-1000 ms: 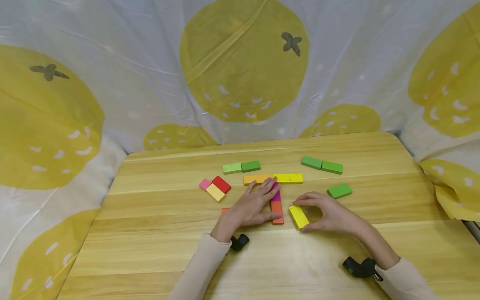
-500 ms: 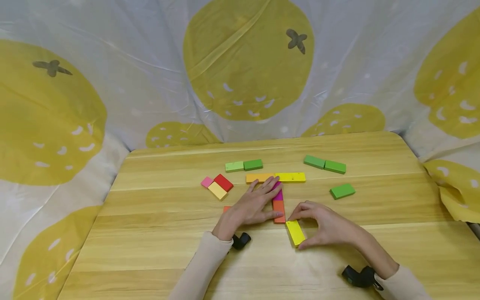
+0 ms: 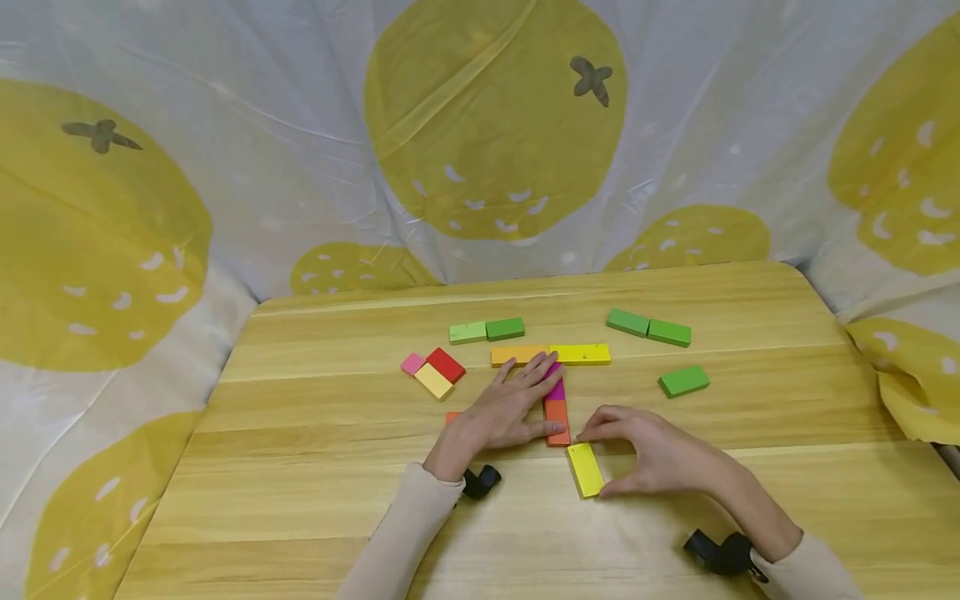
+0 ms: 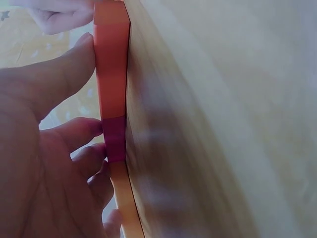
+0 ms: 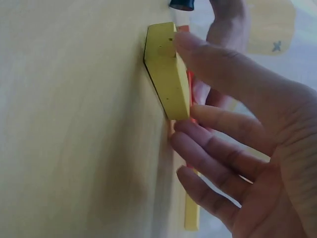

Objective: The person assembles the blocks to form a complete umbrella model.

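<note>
My left hand [image 3: 504,412] lies with spread fingers over a row of wooden blocks. Its thumb touches the red-orange block [image 3: 556,411], and other fingertips rest on the magenta block [image 3: 556,388] and the light orange block [image 3: 513,356]. Thumb and index finger of my right hand [image 3: 663,454] pinch a yellow block [image 3: 585,471] at its two ends, just off the near end of the red-orange one. In the right wrist view, the thumb is on the near end of this yellow block [image 5: 168,74]. A second yellow block [image 3: 581,355] continues the light orange one to the right.
Two green pairs lie behind, one left [image 3: 486,331] and one right [image 3: 648,327]. A single green block [image 3: 684,381] is at right. Red [image 3: 446,365], pale yellow [image 3: 434,381] and pink [image 3: 412,363] blocks cluster at left. An orange block [image 3: 453,417] is partly hidden by my left wrist.
My right hand has slid the yellow block toward me and left, from beside the red-orange block to its near end. My left hand has stayed in place.
</note>
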The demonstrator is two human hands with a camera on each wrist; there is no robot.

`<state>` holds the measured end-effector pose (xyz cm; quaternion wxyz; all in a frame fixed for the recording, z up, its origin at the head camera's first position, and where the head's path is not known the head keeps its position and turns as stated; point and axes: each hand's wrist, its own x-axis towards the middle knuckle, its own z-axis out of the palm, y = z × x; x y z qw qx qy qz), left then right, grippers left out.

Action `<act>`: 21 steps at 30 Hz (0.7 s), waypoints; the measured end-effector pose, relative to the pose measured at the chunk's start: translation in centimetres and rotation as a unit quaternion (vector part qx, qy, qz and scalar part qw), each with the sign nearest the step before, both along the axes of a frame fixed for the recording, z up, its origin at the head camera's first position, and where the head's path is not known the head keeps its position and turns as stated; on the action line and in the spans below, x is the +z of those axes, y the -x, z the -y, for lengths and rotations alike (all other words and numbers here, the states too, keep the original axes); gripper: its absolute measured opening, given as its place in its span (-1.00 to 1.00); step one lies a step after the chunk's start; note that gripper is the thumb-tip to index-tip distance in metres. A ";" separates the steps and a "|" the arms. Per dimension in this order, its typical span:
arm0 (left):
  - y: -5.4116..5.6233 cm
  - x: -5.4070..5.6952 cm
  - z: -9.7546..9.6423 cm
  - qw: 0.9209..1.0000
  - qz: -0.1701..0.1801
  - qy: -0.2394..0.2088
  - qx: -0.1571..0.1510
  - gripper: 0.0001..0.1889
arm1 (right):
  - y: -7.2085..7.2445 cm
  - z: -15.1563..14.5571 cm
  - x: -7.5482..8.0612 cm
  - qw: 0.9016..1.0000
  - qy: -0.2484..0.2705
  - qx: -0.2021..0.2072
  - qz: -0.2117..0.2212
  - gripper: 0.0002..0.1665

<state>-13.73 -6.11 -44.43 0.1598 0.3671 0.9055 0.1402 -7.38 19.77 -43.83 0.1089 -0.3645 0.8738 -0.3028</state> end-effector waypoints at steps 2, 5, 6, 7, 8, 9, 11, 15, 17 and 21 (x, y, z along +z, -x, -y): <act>0.0 0.0 0.0 1.000 -0.001 0.001 0.000 -0.12 | 0.0 0.1 0.0 1.000 -0.001 0.001 -0.006 -0.37; -0.1 0.0 0.0 1.000 -0.002 0.000 0.000 -0.12 | 0.0 0.4 -0.2 1.000 0.010 0.004 -0.025 -0.32; -0.1 0.0 0.0 1.000 -0.003 0.001 0.000 -0.12 | 0.0 0.6 -0.2 0.999 0.013 0.004 -0.031 -0.29; -0.1 0.0 0.0 1.000 -0.004 0.001 0.000 -0.13 | -0.1 0.7 -0.2 0.999 0.015 0.002 -0.036 -0.26; -0.1 0.0 0.0 1.000 -0.005 0.000 0.000 -0.13 | -0.2 0.9 -0.2 0.999 0.015 0.000 -0.040 -0.23; -0.1 0.0 0.0 1.000 -0.005 -0.001 0.001 -0.13 | -0.3 1.1 -0.1 0.999 0.015 -0.003 -0.042 -0.21; -0.1 -0.1 0.0 1.000 -0.007 -0.001 0.001 -0.13 | -0.5 1.3 0.0 0.999 0.012 -0.010 -0.042 -0.18; -0.1 -0.1 0.0 1.000 -0.006 0.001 0.003 -0.12 | -0.9 2.0 0.1 0.998 -0.006 -0.026 -0.051 -0.08; -0.1 -0.1 -0.1 1.000 -0.007 0.001 0.003 -0.13 | -1.1 2.3 0.2 0.998 -0.015 -0.032 -0.058 -0.02; -0.1 0.0 -0.1 1.000 -0.009 0.003 0.002 -0.14 | -1.3 2.8 0.1 0.996 -0.029 -0.045 -0.077 0.04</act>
